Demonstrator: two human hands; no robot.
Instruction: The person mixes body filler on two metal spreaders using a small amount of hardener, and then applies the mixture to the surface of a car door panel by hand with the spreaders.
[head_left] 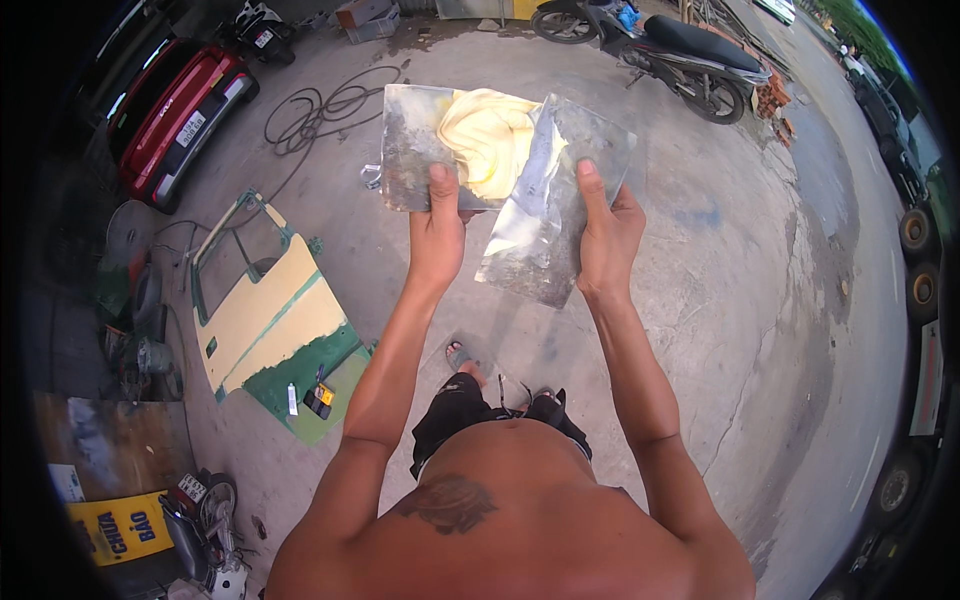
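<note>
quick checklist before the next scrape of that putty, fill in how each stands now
1. Left hand grips the metal mixing board: ok.
2. Right hand grips the metal scraper plate: ok.
3. Scraper plate edge meets the cream putty: ok.
4. Putty sits on the board, none dripping: ok.
5. Putty evenly mixed: cannot tell.
6. Car door panel lies flat on the concrete: ok.
</note>
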